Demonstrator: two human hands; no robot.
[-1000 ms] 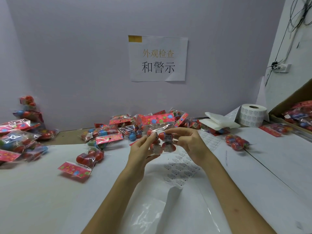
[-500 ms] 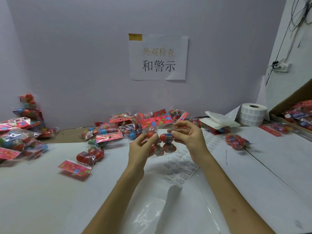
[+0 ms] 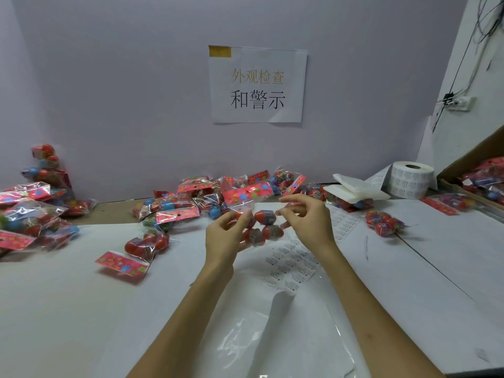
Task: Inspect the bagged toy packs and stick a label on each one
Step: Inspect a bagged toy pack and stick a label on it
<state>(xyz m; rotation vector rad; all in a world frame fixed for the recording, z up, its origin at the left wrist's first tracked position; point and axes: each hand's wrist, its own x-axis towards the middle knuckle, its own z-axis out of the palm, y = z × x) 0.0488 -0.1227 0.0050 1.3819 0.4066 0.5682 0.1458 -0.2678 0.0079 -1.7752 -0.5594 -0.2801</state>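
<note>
Pinched in the left hand, one toy pack of red eggs hangs above the white table; right hand open beside it. One label roll far right.

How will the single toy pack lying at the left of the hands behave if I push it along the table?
The toy pack would probably slide: its clear film looks glossy on the white table. The bag likely crumples, being loose film. The rounded red toys inside may shift or roll slightly.
</note>
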